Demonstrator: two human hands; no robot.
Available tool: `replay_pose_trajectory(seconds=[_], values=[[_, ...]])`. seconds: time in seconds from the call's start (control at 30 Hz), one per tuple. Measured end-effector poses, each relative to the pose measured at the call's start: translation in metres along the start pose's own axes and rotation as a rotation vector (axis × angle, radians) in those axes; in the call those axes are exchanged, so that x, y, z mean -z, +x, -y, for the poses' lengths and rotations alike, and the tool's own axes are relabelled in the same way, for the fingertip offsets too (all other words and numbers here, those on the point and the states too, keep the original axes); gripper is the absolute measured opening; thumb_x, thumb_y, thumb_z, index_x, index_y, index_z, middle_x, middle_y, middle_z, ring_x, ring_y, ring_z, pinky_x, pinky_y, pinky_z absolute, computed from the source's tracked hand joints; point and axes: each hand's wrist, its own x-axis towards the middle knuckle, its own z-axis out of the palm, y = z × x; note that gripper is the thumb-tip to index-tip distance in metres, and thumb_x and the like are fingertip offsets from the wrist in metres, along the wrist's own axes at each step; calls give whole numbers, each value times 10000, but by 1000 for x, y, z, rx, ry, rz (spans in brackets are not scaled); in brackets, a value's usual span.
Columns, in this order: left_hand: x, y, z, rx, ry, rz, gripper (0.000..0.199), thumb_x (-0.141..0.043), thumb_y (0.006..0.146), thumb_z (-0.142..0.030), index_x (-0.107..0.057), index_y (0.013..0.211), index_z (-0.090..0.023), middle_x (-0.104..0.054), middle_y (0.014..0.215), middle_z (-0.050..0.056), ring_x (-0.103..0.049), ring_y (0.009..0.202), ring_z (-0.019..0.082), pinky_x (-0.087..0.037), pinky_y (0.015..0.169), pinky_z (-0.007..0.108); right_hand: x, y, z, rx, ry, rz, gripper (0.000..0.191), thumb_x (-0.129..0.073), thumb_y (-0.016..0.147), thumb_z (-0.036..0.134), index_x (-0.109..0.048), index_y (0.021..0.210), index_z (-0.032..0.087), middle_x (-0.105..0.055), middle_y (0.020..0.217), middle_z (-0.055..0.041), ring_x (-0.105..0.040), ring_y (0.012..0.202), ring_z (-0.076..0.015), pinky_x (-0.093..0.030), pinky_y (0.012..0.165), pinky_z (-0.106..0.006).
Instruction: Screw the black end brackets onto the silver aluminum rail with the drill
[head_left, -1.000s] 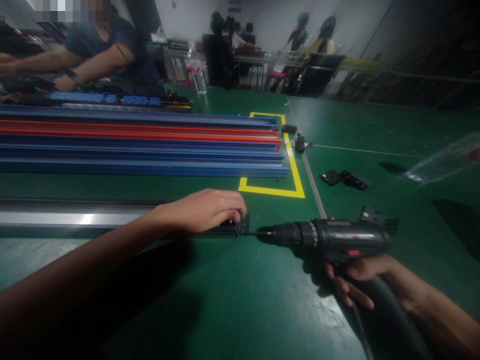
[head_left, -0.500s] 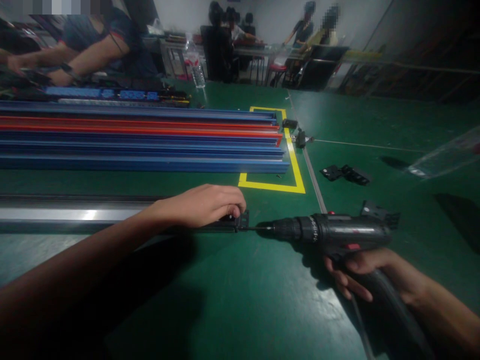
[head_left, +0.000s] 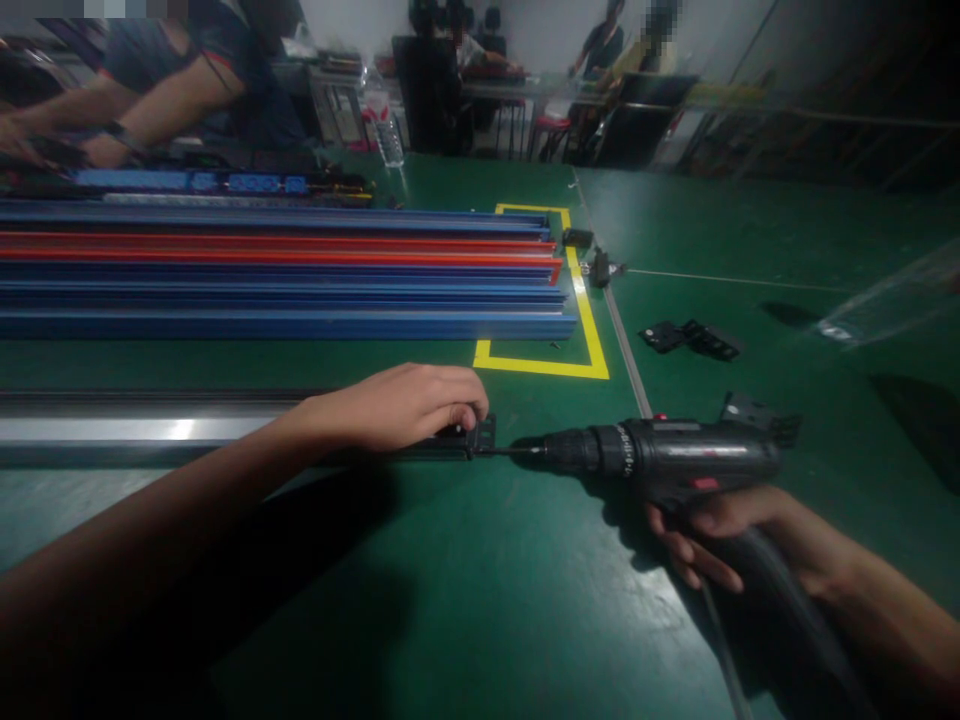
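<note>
Long flat silver-grey metal rail (head_left: 150, 432) with dark edges lies along the smooth green matte surface (head_left: 465, 600), glossy streak on top. Small black plastic end cap (head_left: 484, 436) sits at its right end. My left hand (head_left: 401, 405) rests curled on top of the rail end, fingers bent down, thumb tip pressed at the cap. My right hand (head_left: 709, 530) is wrapped tight round the grip of a black cordless power drill (head_left: 667, 462), ribbed chuck, red button on the body; the drill lies level, its thin bit meeting the cap from the right. Thick black cable runs from the grip toward me.

Behind the rail, a stack of long blue and red metal profiles (head_left: 300, 275), ridged, ends inside a yellow tape rectangle (head_left: 592, 345). Loose black plastic brackets (head_left: 690, 338) lie right of the tape, another just behind the drill body. Clear plastic bag (head_left: 885, 305) at far right. A co-worker's forearm (head_left: 142, 115) with a wristband rests across the surface at top left. Nothing between bit and cap.
</note>
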Motion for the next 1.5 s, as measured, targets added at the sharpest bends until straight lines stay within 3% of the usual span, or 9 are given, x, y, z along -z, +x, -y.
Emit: replay_pose_trajectory(seconds=[1.5], values=[[0,-1,-1,-2,-8,-2,250,-426,1060,-214,-674,1082,-237,-664,1116,-2,-611,995,154,-423,875,271,0,0,-2,21,-16,-32,333,-682,785,231,-791,1048,58,-781,822,-104,-653,504,-99,-577,666,-274]])
